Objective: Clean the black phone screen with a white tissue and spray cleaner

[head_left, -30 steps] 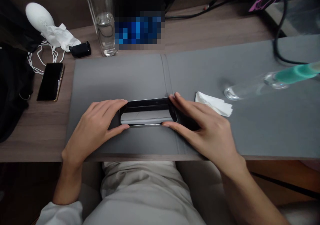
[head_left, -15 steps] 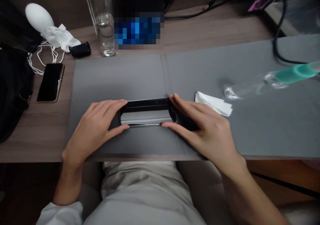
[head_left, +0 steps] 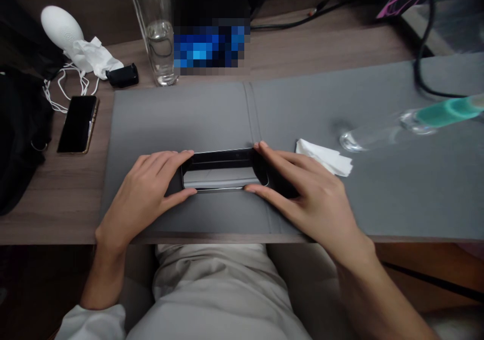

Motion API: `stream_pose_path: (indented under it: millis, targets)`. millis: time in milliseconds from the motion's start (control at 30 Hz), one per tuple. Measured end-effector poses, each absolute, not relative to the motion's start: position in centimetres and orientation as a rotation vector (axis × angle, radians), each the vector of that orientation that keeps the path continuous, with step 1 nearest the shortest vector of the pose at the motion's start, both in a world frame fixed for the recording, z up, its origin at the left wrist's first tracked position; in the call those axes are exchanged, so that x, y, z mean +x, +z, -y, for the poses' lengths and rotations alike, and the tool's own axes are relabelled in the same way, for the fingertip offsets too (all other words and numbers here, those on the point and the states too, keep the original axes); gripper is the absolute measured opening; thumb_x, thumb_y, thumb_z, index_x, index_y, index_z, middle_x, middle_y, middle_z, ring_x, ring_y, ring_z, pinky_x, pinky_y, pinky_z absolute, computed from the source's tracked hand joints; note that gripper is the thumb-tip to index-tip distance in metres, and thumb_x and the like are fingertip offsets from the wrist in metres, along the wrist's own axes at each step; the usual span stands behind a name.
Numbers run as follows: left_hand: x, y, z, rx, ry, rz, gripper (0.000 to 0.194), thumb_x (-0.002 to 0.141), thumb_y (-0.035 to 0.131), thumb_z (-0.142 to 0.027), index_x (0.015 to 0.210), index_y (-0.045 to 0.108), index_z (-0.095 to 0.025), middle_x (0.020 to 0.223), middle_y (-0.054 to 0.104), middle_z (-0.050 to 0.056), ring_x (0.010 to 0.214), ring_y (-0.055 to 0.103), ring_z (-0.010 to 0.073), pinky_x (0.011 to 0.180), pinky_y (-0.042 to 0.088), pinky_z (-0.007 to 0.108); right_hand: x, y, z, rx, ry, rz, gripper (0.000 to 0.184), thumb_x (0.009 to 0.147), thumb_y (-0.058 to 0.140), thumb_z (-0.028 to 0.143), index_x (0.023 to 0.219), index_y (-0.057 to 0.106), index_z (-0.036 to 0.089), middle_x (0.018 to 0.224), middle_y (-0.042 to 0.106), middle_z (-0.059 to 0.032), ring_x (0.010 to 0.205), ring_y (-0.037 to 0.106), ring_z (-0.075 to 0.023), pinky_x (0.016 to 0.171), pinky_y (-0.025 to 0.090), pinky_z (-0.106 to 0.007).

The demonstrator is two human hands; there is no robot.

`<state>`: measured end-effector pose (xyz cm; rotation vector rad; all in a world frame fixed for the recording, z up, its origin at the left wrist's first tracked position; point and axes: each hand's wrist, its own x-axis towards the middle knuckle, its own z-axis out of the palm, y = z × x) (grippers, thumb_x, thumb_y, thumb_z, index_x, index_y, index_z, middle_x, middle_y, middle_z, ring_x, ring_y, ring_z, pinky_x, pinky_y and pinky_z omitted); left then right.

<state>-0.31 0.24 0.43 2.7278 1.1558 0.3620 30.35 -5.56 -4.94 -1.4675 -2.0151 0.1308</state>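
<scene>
A smartphone (head_left: 219, 171) lies sideways in front of me over the grey desk mat (head_left: 181, 118), its dark glossy screen up and mirroring a pale band. My left hand (head_left: 145, 191) grips its left end, thumb on the near edge and fingers on the far edge. At the other end, my right hand (head_left: 310, 191) holds it the same way, with the fingertips near the far right corner. A folded white tissue (head_left: 324, 157) lies just beyond my right hand. Whether the phone rests fully on the mat I cannot tell.
On the left lie a second phone (head_left: 78, 124), white cables (head_left: 56, 95), a crumpled tissue (head_left: 96, 58) and a small black object (head_left: 123, 75). A glass water bottle (head_left: 161, 48) stands behind the mat. At right lies a clear tube with a green part (head_left: 446, 113), near a black cable (head_left: 418, 73).
Both hands keep their hold on the smartphone. The whole view has shifted very slightly; nothing else visibly differs.
</scene>
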Motion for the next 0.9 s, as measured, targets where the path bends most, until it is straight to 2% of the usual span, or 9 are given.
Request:
stream_pose_path:
  millis: [700,900]
  targets:
    - [-0.36,0.33,-0.29,2.727,0.364,-1.157,0.06,0.104,0.069,-0.042,0.155,0.048,-0.02,0.143,0.068,0.012,0.133,0.065,0.0288,0.111,0.048,0.044,30.19,-4.93,5.68,-1.456,0.205,1.94,0.074,0.097,0.076,0.038,0.164,0.046,0.033,0.135,0.075,-0.0111,0.116,0.074,-0.0289,0.104,0.059,-0.044]
    - [-0.35,0.37,-0.28,2.706,0.353,-1.161,0.059,0.105,0.067,-0.042,0.157,0.046,-0.023,0.144,0.068,0.012,0.134,0.064,0.0296,0.111,0.048,0.045,30.13,-4.67,5.73,-1.468,0.185,1.958,0.075,0.098,0.076,0.037,0.165,0.043,0.036,0.134,0.076,-0.0102,0.114,0.075,-0.0304,0.101,0.062,-0.048]
